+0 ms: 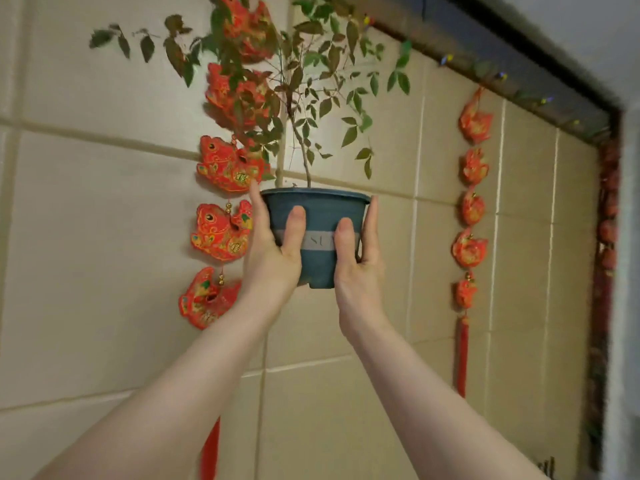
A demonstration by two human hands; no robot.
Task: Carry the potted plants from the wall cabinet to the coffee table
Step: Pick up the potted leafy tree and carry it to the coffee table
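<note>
1. Gripping a dark teal plastic pot [317, 216] from both sides, a person holds a potted plant up in the air in front of a beige tiled wall [104, 209].
2. The left hand [273, 247] grasps the pot's left side, thumb laid across the front wall and fingers wrapped behind; the grip is closed on the pot.
3. The right hand [360, 261] grasps the pot's right side the same way, its thumb touching a grey band [318, 241] that runs round the pot.
4. Both bare forearms reach up from the lower edge of the frame.
5. Thin stems [304, 157] rise from the pot and spread into small green and reddish leaves [325, 105] above the hands.
6. A string of red fish ornaments [221, 230] hangs on the wall just left of the pot, partly behind the foliage, ending in a red tassel [210, 452].
7. A second string of red ornaments [471, 206] hangs well to the right, near a dark frame [602, 109] dotted with small coloured lights.
8. No surface under the pot is in view.
</note>
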